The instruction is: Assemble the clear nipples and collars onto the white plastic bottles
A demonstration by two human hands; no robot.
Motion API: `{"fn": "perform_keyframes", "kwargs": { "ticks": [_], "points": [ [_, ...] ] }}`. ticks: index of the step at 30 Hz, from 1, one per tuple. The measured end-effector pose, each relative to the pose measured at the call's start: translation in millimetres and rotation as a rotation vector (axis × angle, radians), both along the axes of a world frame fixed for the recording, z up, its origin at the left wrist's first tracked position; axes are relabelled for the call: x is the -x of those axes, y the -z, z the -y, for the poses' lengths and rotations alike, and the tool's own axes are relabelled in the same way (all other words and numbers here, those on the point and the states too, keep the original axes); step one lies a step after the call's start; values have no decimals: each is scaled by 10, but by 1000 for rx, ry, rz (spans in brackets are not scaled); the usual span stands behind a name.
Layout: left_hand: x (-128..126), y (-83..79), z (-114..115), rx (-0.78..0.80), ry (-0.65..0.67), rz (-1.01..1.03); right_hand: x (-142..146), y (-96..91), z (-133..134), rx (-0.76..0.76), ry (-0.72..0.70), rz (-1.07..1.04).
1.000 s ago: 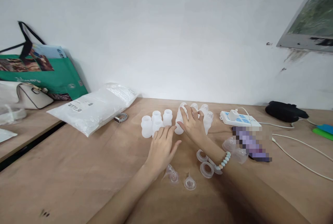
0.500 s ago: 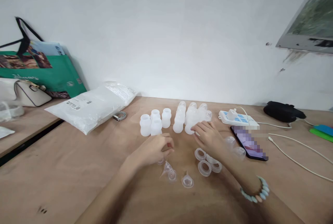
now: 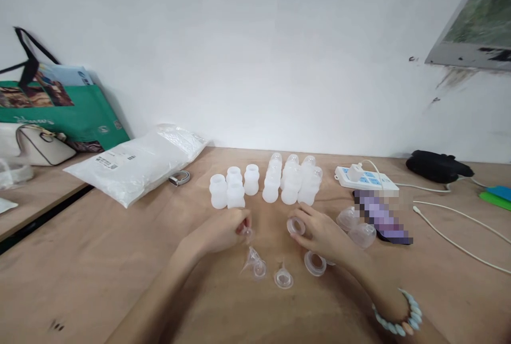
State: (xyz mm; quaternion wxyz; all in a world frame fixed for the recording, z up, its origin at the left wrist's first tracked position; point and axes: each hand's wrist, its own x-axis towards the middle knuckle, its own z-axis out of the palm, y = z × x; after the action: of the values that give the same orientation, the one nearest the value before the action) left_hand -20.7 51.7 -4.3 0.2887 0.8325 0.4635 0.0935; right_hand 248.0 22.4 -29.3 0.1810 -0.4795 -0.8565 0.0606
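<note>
My left hand (image 3: 223,230) pinches a clear silicone bottle nipple (image 3: 248,234) between thumb and fingers, just in front of the open bottles. In my right hand (image 3: 321,231) is a translucent screw ring (image 3: 296,226), gripped at its edge and turned toward me. Below the hands, more clear nipples (image 3: 283,279) lie on the table. Another ring (image 3: 315,263) rests under my right wrist, with one more partly hidden behind it. Two clear domed caps (image 3: 362,235) sit right of my right forearm. Several open frosted bottles (image 3: 219,193) stand left of the capped bottles (image 3: 271,188).
A white plastic parcel (image 3: 139,160) and a metal-banded loop (image 3: 179,178) lie left. On the right are a power strip (image 3: 387,186), a phone (image 3: 383,219), a white cable (image 3: 451,229) and a black case (image 3: 439,166). A green bag (image 3: 80,115) leans at the wall.
My right hand has come down from the capped bottles and picked up a ring. My left hand has shifted slightly, and the nipple in its fingers now shows.
</note>
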Motion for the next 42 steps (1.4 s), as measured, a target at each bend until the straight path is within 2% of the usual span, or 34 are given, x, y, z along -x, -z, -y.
{"fn": "perform_keyframes", "kwargs": {
  "ticks": [3, 6, 10, 16, 20, 24, 28, 33, 42],
  "points": [
    [-82, 31, 2, -18, -32, 207, 79, -42, 62, -126, -115, -275],
    [-219, 100, 26, 43, -67, 399, 178, -71, 143, -275, -170, -429],
    [-408, 197, 96, 115, -119, 573, 284, -64, 197, -370, -228, -419],
    [-512, 352, 123, 331, -70, 771, 311, 52, 121, -324, -214, -302],
    [-486, 455, 76, 324, -48, 721, 295, 171, 61, -191, -151, -215],
    [-451, 463, 61, 125, -51, 494, 311, 261, 30, -86, -89, -113],
    [-422, 418, 72, -19, -6, 369, 321, 245, 24, -30, -65, -107],
    [-426, 419, 68, -7, 2, 353, 265, 186, -14, -7, -76, -219],
    [-510, 433, 5, -22, 4, 307, 289, 337, -114, -48, -96, -197]
  ]
}}
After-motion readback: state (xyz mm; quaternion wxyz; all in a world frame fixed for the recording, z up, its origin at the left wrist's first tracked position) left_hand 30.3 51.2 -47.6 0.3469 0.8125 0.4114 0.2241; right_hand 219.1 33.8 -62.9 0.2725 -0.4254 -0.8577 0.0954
